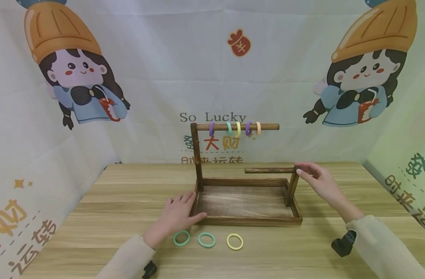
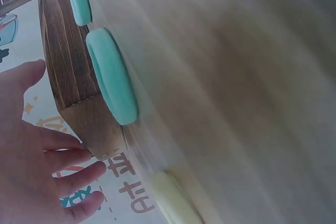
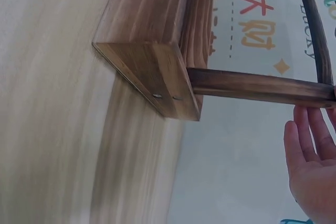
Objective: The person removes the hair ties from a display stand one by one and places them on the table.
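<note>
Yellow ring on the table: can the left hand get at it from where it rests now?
Probably yes. The left hand rests against the wooden tray's left front corner; the yellow ring lies flat on open tabletop, with only two green rings between, easily passed over.

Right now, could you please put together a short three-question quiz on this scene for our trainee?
1. How many rings hang on the upper rod?
2. True or false: the right hand is picking up the yellow ring from the table.
3. Which part of the wooden stand does the left hand touch: A) the upper rod, B) the tray's left front corner, C) the lower rod?

Key:
1. Five.
2. False; it touches the end of the lower rod, at its post.
3. B.
</note>
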